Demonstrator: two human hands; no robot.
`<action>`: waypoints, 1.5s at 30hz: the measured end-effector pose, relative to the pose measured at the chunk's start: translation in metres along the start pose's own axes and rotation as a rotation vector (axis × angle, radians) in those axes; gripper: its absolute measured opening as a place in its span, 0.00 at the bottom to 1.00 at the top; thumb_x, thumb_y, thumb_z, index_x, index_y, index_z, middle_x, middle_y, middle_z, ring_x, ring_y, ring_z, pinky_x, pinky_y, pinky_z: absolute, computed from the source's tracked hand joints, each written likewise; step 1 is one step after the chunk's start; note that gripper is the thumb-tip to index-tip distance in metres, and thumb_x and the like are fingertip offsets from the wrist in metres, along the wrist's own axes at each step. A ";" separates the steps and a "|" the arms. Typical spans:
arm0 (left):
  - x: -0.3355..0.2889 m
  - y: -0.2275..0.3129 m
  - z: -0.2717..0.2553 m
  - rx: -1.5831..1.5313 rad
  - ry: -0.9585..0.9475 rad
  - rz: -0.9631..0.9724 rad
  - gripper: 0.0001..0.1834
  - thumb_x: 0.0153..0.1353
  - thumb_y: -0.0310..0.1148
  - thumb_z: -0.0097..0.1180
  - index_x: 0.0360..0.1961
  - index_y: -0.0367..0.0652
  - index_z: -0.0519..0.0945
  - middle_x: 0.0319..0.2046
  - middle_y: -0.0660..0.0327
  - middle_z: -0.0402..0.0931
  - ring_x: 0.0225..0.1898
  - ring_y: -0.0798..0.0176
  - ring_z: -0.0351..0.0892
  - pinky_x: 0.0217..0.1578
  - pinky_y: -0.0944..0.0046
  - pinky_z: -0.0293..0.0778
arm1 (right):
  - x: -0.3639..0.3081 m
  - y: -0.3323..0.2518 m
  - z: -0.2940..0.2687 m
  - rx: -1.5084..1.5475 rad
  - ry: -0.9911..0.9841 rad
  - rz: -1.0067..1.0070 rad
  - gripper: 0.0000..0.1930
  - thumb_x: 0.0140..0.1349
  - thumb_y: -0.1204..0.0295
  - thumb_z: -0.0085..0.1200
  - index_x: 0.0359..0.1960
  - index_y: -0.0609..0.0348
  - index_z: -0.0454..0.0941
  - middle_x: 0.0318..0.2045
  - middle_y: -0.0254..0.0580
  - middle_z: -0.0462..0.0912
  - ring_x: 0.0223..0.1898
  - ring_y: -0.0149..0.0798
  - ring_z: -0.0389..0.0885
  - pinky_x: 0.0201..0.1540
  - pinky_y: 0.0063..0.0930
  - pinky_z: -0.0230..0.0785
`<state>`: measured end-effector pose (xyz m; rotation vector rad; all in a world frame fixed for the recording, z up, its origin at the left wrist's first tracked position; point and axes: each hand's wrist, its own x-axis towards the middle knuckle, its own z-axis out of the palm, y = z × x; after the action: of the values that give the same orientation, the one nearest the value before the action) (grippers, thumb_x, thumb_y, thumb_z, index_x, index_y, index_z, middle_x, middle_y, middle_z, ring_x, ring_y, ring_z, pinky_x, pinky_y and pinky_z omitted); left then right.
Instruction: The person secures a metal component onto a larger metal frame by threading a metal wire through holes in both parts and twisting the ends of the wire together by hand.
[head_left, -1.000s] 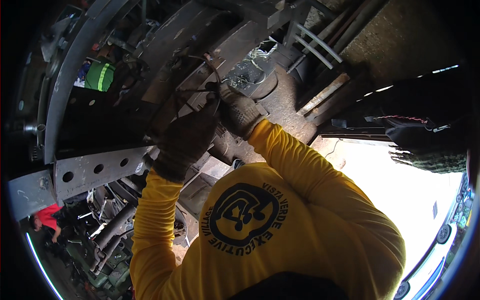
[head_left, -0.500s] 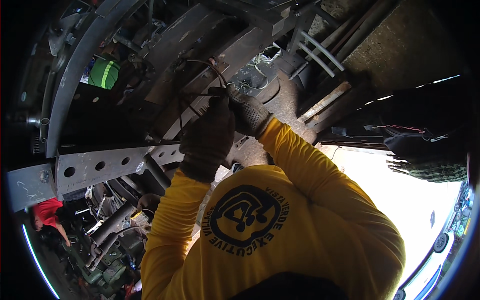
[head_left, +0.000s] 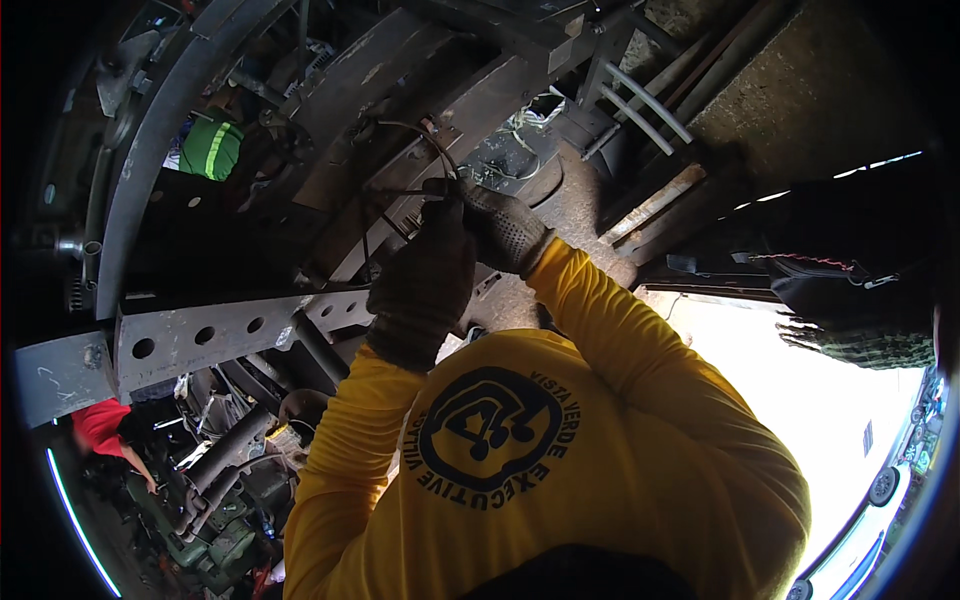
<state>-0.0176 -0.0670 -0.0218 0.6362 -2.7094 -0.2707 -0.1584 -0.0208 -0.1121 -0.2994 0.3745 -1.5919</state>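
Both my hands wear dark knitted work gloves and meet in front of a steel beam of a vehicle frame [head_left: 490, 95]. My right hand [head_left: 505, 228], in a glove with a dotted grip, is closed at the lower end of a thin, brownish bent tube [head_left: 437, 143]. That tube curves down from the beam to my fingertips. Just left of it, my left hand [head_left: 425, 280] is closed, its fingertips close to the right hand's. What it grips is lost in shadow. Thin dark rods [head_left: 368, 225] stand beside the left hand.
A perforated steel rail [head_left: 230, 335] crosses at left. Loose wires [head_left: 520, 130] and parallel metal bars [head_left: 640, 115] lie beyond my hands. A person in red [head_left: 100, 428] is at lower left; green clothing with a bright stripe [head_left: 210, 148] shows upper left. A black bag [head_left: 830, 280] hangs at right.
The view has shifted slightly. My hands stay together at the tube's end, with little movement. The person in red has moved slightly right and down.
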 end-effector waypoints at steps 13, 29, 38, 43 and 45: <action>-0.014 -0.015 -0.007 0.093 0.006 0.101 0.24 0.65 0.34 0.59 0.63 0.48 0.73 0.42 0.56 0.83 0.35 0.52 0.84 0.35 0.56 0.81 | 0.003 0.012 0.008 0.272 -0.096 -0.038 0.21 0.77 0.61 0.44 0.62 0.64 0.69 0.52 0.49 0.79 0.56 0.48 0.78 0.65 0.43 0.69; -0.007 -0.007 -0.012 0.032 0.013 0.006 0.25 0.66 0.37 0.57 0.64 0.48 0.71 0.35 0.56 0.83 0.30 0.52 0.85 0.31 0.53 0.80 | 0.007 0.008 0.008 0.181 0.029 -0.013 0.19 0.76 0.62 0.46 0.60 0.61 0.73 0.51 0.44 0.81 0.53 0.40 0.81 0.62 0.36 0.73; 0.008 -0.043 -0.033 0.265 -0.243 0.246 0.24 0.68 0.39 0.54 0.63 0.45 0.74 0.26 0.62 0.81 0.26 0.62 0.82 0.32 0.61 0.81 | 0.015 0.027 0.020 0.101 0.134 -0.197 0.18 0.77 0.60 0.45 0.56 0.59 0.75 0.43 0.40 0.80 0.43 0.33 0.79 0.49 0.26 0.73; 0.012 -0.052 -0.033 0.225 -0.199 0.334 0.27 0.69 0.36 0.50 0.68 0.43 0.68 0.20 0.65 0.77 0.19 0.65 0.79 0.18 0.62 0.73 | 0.013 0.024 0.022 0.015 0.184 -0.148 0.16 0.78 0.62 0.43 0.57 0.59 0.74 0.44 0.39 0.80 0.45 0.32 0.79 0.50 0.26 0.74; 0.000 -0.041 -0.021 0.303 -0.124 0.261 0.27 0.68 0.36 0.51 0.68 0.43 0.68 0.20 0.65 0.77 0.19 0.64 0.79 0.18 0.60 0.73 | 0.012 0.023 0.021 0.026 0.141 -0.141 0.17 0.78 0.62 0.43 0.58 0.60 0.73 0.45 0.39 0.80 0.45 0.32 0.79 0.51 0.27 0.74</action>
<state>0.0064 -0.1048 -0.0129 0.3446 -2.9402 0.1744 -0.1296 -0.0344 -0.1028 -0.1973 0.4494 -1.7603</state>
